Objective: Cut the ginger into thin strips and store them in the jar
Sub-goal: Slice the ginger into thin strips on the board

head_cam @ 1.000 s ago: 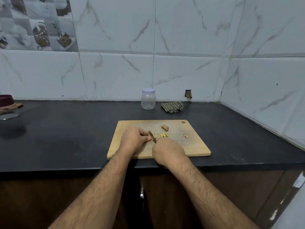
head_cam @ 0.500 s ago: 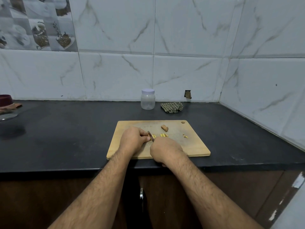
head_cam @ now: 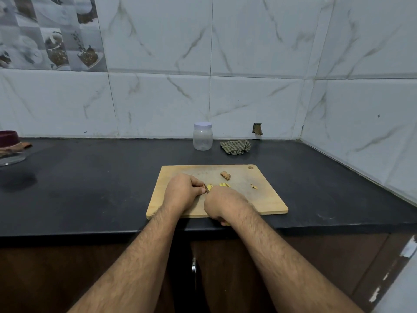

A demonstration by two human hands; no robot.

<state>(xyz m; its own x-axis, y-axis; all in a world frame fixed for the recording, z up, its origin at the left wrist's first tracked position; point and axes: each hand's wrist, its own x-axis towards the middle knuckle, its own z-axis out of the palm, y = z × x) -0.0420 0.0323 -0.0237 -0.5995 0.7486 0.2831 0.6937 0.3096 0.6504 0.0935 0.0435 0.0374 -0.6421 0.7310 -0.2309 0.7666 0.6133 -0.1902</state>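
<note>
Ginger piece [head_cam: 209, 187]: yellow, on the cutting board just beyond both hands, with the left fingertips curled against its 9 o'clock side.
Left hand [head_cam: 183, 193]: knuckles up, fingers curled down to pin the ginger piece on the board.
Right hand [head_cam: 222, 203]: clenched around a knife handle; only a bit of yellow handle shows below the wrist at 6 o'clock.
Knife [head_cam: 206, 188]: a short dark stretch of blade shows between the two hands, touching the ginger piece.
Cut strips [head_cam: 225, 184]: small yellow pieces lying just at 3 o'clock of the blade.
Ginger chunk [head_cam: 225, 175]: brown, unpeeled, at 12 o'clock of the strips, apart from them.
Scraps [head_cam: 254, 186]: a few bits further out at 3 o'clock on the board.
Cutting board [head_cam: 266, 199]: pale wood, lying flat on the black counter [head_cam: 90, 188], hanging hole at its far right corner.
Jar [head_cam: 202, 136]: clear plastic, white lid on, upright at 12 o'clock of the board, near the wall.
Checked cloth [head_cam: 235, 147]: crumpled, at 3 o'clock of the jar.
Dark red bowl [head_cam: 8, 137]: far off at 9 o'clock by the counter's edge.
</note>
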